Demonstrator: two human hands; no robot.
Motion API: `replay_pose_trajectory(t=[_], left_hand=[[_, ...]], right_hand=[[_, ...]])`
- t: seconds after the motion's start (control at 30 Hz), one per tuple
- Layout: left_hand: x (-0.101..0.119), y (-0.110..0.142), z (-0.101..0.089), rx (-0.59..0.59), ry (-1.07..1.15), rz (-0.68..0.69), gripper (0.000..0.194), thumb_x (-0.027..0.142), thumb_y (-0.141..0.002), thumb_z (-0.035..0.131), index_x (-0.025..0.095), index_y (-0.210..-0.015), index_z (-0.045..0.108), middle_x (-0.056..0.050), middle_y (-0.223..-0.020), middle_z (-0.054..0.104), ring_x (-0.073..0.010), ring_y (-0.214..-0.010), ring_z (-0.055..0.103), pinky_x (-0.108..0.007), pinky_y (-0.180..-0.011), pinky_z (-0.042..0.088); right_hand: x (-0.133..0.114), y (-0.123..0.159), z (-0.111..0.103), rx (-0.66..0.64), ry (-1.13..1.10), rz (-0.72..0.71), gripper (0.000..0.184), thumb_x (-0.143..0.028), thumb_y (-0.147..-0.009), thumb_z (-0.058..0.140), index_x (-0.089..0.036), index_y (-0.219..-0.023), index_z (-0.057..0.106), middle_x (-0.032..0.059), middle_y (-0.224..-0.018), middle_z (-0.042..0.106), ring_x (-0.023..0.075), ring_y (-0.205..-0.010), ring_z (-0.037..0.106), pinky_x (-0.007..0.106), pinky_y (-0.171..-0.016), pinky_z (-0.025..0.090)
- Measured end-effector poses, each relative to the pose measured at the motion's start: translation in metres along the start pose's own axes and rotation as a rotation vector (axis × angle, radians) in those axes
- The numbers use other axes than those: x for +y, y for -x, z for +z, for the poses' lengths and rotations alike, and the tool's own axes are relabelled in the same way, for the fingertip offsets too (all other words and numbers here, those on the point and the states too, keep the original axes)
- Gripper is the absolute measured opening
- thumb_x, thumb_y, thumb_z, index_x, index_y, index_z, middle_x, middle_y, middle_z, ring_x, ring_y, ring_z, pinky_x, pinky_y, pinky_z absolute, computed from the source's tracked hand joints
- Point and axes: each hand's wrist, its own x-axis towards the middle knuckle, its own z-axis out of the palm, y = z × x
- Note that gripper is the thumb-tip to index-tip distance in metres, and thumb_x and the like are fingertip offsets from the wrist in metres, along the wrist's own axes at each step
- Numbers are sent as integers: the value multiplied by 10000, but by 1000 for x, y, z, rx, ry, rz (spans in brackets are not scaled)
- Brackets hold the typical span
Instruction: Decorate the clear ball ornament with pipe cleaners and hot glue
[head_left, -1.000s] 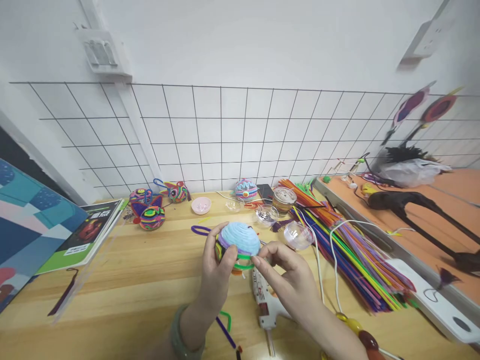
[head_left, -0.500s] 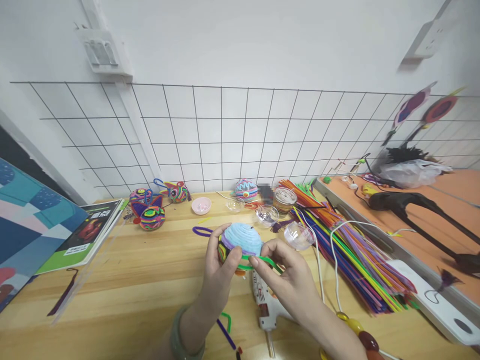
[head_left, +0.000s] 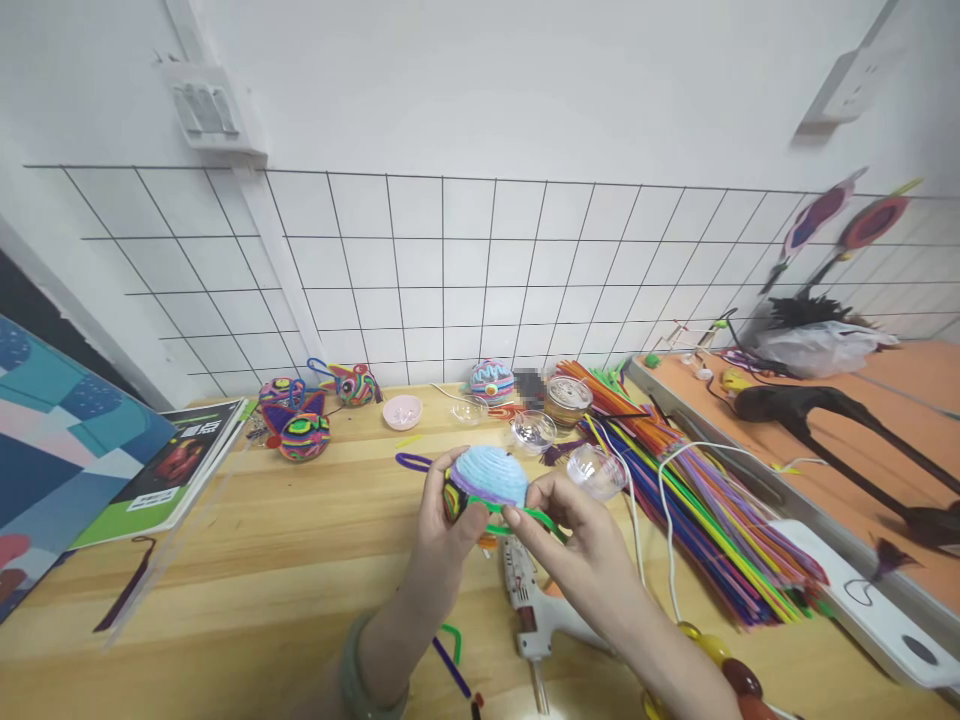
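My left hand [head_left: 444,525] is closed around the left side of a ball [head_left: 489,474] wound with light blue and purple strands, with a dark multicoloured lower part. A purple loop [head_left: 413,461] sticks out from its left. A green pipe cleaner [head_left: 541,518] lies along the ball's near side, under my left thumb. Pinched on that green strand are the thumb and fingers of my right hand [head_left: 574,530], close to the ball's right edge. Below the hands a white glue gun [head_left: 531,610] lies on the table, partly hidden by my right hand.
Bundled pipe cleaners [head_left: 712,520] and a white power strip [head_left: 862,600] lie to the right. Behind stand a pink dish [head_left: 403,412], clear plastic half-shells [head_left: 534,431] and finished wound balls [head_left: 304,436]. A magazine [head_left: 172,465] lies left; a white cable [head_left: 666,500] crosses the right side.
Both hands and the ball have shifted very slightly to the right. The grip on the ball and the green pipe cleaner looks the same.
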Motion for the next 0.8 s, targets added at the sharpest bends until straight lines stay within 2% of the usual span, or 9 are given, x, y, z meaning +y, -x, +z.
replay_pose_trajectory(t=[0.2,0.4,0.5,0.63,0.8], left_hand=[[-2,1,0,56,-75,-36,571,299,-686,787,241,-1166,483,-20,-1009,615,-141,-875,572,-261,-802,469],[6,-1,3,89,71,-50,462,263,-712,746,220,-1116,526,2,-908,629,-122,-806,580,-240,-757,471],[11,-3,4,104,159,-84,465,253,-710,740,216,-1126,534,-1,-897,646,-134,-802,608,-256,-763,481],[13,-5,5,107,204,-115,433,240,-729,720,213,-1127,554,-7,-895,663,-156,-818,643,-277,-772,496],[12,-6,4,95,252,-124,400,241,-733,713,205,-1101,562,-16,-891,676,-174,-824,662,-296,-772,512]], right_hand=[[0,1,1,5,49,-4,222,-353,-849,578,-215,-716,464,-37,-640,465,124,-573,447,243,-526,362],[0,0,1,-50,-31,-36,179,-352,-879,563,-188,-813,596,15,-717,606,151,-648,542,265,-587,453],[-1,0,1,-7,-44,-129,145,-304,-897,558,-183,-869,634,25,-742,645,148,-643,576,259,-576,480],[0,1,0,72,64,-324,85,-198,-884,591,-188,-902,673,22,-736,661,142,-637,597,252,-569,494],[3,4,-1,55,139,-525,211,-92,-897,549,-191,-1044,665,58,-828,684,156,-720,631,274,-611,520]])
